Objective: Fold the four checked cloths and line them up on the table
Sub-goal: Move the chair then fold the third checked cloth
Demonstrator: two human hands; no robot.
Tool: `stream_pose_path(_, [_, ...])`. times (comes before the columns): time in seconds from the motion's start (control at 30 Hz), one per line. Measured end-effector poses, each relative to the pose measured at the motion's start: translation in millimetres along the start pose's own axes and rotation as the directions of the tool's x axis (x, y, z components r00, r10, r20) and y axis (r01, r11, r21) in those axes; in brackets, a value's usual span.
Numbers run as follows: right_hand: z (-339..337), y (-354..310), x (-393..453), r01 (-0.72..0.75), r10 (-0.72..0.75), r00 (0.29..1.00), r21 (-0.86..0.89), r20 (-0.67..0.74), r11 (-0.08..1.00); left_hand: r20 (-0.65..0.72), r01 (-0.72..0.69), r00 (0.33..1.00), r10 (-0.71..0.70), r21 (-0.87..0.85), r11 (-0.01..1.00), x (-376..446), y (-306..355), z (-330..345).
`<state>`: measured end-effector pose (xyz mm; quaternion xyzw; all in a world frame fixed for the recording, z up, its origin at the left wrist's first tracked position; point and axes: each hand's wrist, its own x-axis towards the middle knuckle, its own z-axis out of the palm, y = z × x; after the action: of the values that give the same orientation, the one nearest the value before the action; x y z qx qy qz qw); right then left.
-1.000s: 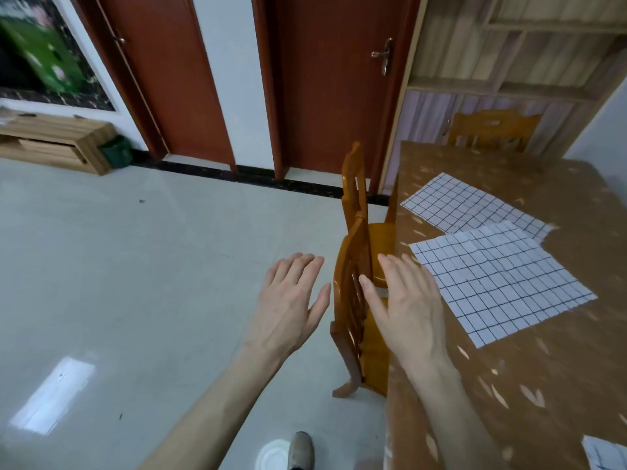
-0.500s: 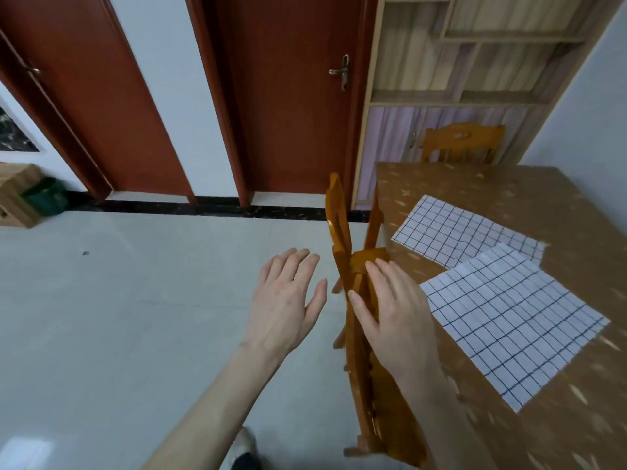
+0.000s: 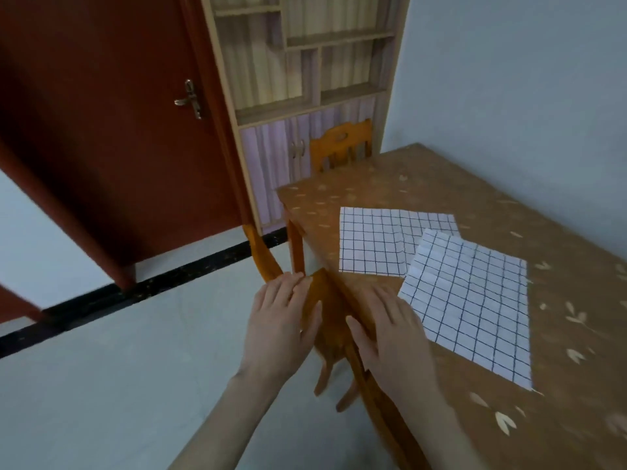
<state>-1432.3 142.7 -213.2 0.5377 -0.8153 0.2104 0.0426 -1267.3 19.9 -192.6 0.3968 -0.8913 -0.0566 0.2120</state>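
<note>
Brown patterned table (image 3: 559, 205) carries two checked cloths, near cloth (image 3: 475, 300) overlapping far cloth (image 3: 373, 242), both flat and unfolded (the other two are out of view). Left hand (image 3: 278, 320) and right hand (image 3: 393, 337) hover open-fingered, holding nothing; folding seems unstarted.

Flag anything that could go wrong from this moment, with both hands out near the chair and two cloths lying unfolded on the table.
1. The near checked cloth overlaps a corner of the far checked cloth; dragging one could shift the other.
2. The orange chair stands between the person and the table, under the left hand and right hand; reaching over it may be awkward.
3. Only two of four cloths are in view.
</note>
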Motion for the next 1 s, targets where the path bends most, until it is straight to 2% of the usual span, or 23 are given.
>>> stream_pose_path(0.2, [-3.7, 5.1, 18.1, -0.220, 0.215, 0.974, -0.066, -0.078, 0.973, 0.041, -0.175, 0.983, 0.181, -0.131, 0.976, 64.3, -5.1, 30.5])
stream_pose_path(0.33, [-7.2, 32.7, 26.4, -0.350, 0.335, 0.934, -0.119, -0.125, 0.929, 0.090, -0.286, 0.945, 0.313, -0.235, 0.929, 98.6, 16.1, 62.4])
stream_pose_path(0.5, [-9.8, 79.9, 31.3, -0.481, 0.453, 0.873, -0.171, -0.180, 0.860, 0.147, -0.376, 0.893, 0.425, -0.277, 0.884, 135.9, 52.7, 97.9])
stream_pose_path(0.67, [-9.1, 132.7, 35.8, -0.558, 0.520, 0.823, -0.158, -0.227, 0.814, 0.181, -0.430, 0.854, 0.488, -0.282, 0.858, 173.0, 86.0, 126.0])
stream_pose_path(0.87, [2.5, 196.9, 47.0, -0.587, 0.538, 0.798, -0.150, -0.273, 0.795, 0.180, -0.477, 0.829, 0.530, -0.270, 0.837, 208.6, 124.6, 165.3])
stream_pose_path(1.0, [18.0, 236.6, 49.8, -0.605, 0.558, 0.789, -0.169, -0.256, 0.778, 0.219, -0.506, 0.797, 0.563, -0.269, 0.820, 221.0, 144.6, 202.8])
